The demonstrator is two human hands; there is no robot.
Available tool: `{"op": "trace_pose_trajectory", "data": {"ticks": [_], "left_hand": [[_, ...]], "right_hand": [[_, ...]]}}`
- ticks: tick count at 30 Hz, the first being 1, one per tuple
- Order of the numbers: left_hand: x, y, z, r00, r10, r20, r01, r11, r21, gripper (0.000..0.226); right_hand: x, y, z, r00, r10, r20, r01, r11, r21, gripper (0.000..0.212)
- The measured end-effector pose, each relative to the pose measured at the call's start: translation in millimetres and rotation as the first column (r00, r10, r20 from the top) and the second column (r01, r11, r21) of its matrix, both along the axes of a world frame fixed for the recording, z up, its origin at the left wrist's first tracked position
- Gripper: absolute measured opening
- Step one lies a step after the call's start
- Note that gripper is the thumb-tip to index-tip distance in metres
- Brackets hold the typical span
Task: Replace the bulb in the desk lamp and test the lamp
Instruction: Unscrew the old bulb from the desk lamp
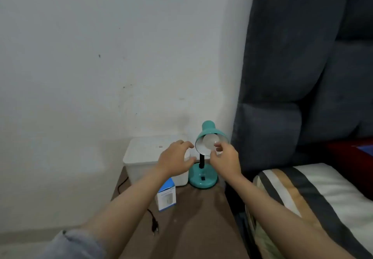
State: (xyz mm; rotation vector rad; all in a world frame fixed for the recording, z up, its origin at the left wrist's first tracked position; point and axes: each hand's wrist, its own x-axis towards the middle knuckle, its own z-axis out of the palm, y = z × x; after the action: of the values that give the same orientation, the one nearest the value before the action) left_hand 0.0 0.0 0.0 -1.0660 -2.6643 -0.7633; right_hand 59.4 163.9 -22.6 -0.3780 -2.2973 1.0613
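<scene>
A teal desk lamp [202, 178] stands at the back of a small brown table [193, 218], its shade [207, 132] turned toward me. A frosted white bulb [210, 141] sits inside the shade. My right hand [226, 160] reaches up to it, and its fingertips pinch the bulb's front. My left hand [175, 158] hovers just left of the shade with its fingers spread and curved, holding nothing. A blue and white bulb box [166, 196] stands on the table below my left forearm.
A white lidded plastic box [145, 153] sits left of the lamp against the white wall. The lamp's black plug [154, 225] and cord lie loose near the table's front left. A grey padded headboard [302, 77] and striped pillow [312, 198] border the table's right side.
</scene>
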Motion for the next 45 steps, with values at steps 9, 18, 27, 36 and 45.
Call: {"op": "trace_pose_trajectory", "data": {"ticks": [9, 18, 27, 36, 45], "left_hand": [[-31.4, 27.8, -23.7, 0.989, -0.015, -0.150, 0.022, 0.999, 0.041, 0.045], [-49.7, 38.2, -33.5, 0.982, -0.083, -0.172, 0.132, 0.947, 0.293, 0.029], [-57.1, 46.5, -36.1, 0.998, -0.066, -0.002, 0.057, 0.854, 0.518, 0.027], [-55.1, 47.2, -33.7, 0.998, -0.066, 0.009, 0.051, 0.848, 0.527, 0.029], [-56.0, 46.3, -30.2, 0.997, -0.064, 0.031, 0.039, 0.858, 0.512, 0.028]], "right_hand": [[-29.0, 4.9, -34.8, 0.958, -0.075, -0.278, 0.093, 0.994, 0.052, 0.043], [-48.5, -0.1, -54.8, 0.934, -0.093, -0.345, 0.079, 0.995, -0.055, 0.050], [-61.0, -2.5, -50.2, 0.892, -0.163, -0.422, 0.067, 0.970, -0.233, 0.038], [-54.2, 2.3, -50.2, 0.909, -0.144, -0.390, 0.160, 0.987, 0.009, 0.031], [-63.2, -8.5, -49.5, 0.879, -0.237, -0.414, 0.171, 0.967, -0.189, 0.039]]}}
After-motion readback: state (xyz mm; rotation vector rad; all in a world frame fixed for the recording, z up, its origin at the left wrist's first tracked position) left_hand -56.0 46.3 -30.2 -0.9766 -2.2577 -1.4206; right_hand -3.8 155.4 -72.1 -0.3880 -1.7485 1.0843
